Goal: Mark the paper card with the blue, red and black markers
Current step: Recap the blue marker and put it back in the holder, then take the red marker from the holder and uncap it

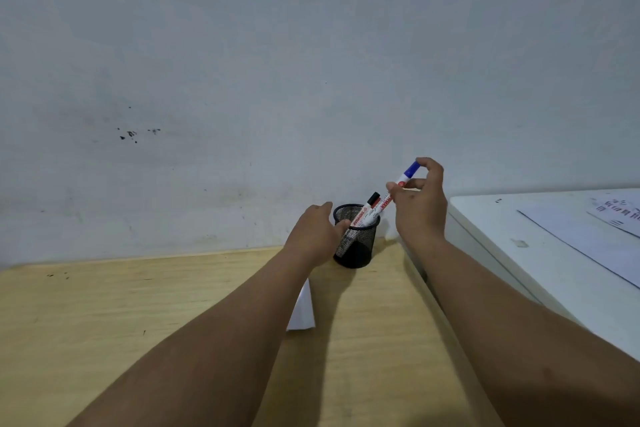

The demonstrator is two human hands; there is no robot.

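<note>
Right hand (420,203) pinching the blue marker (403,180) just right of centre frame, long axis tilted, cap up-right, lower end toward the mesh cup (356,239). Left hand (317,232) wrapped on the cup. Paper card (303,308) lower down on the desk (104,322), mostly under the left arm.

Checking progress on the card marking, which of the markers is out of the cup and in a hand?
The blue-capped marker, pinched in the right hand. The black-capped marker stands in the mesh cup.
</note>
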